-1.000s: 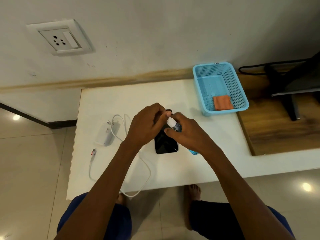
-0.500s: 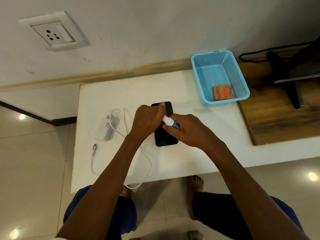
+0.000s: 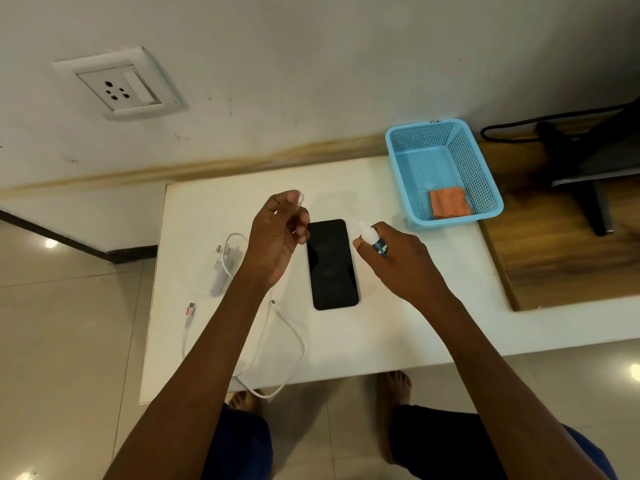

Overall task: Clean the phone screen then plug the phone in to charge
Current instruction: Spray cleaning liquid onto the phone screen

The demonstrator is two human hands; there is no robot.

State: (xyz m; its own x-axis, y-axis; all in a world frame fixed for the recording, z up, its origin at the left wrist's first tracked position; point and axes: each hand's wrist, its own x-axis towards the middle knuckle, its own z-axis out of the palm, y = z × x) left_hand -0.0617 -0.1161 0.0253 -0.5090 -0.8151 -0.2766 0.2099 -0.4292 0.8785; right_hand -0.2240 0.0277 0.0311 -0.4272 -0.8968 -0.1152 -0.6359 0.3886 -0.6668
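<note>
A black phone (image 3: 332, 265) lies screen up on the white table (image 3: 415, 323). My right hand (image 3: 398, 258) grips a small blue spray bottle (image 3: 375, 242) with a white nozzle, just right of the phone's top. My left hand (image 3: 277, 237) is raised left of the phone and pinches the bottle's clear cap (image 3: 298, 199) at the fingertips. A white charger adapter (image 3: 221, 271) lies further left with its white cable (image 3: 287, 341) looping to the table's front edge. An orange cloth (image 3: 448, 202) sits in the blue basket (image 3: 485, 168). A wall socket (image 3: 119, 86) is up on the left.
A wooden board (image 3: 554, 258) adjoins the table on the right, carrying a dark monitor stand (image 3: 588, 188) and a black cord. My bare feet show on the tiled floor (image 3: 69, 341) below the table's front edge.
My hands have parted: the left one pulled the clear cap off the bottle and moved left and up, the right one shifted right with the bottle. The phone is now uncovered.
</note>
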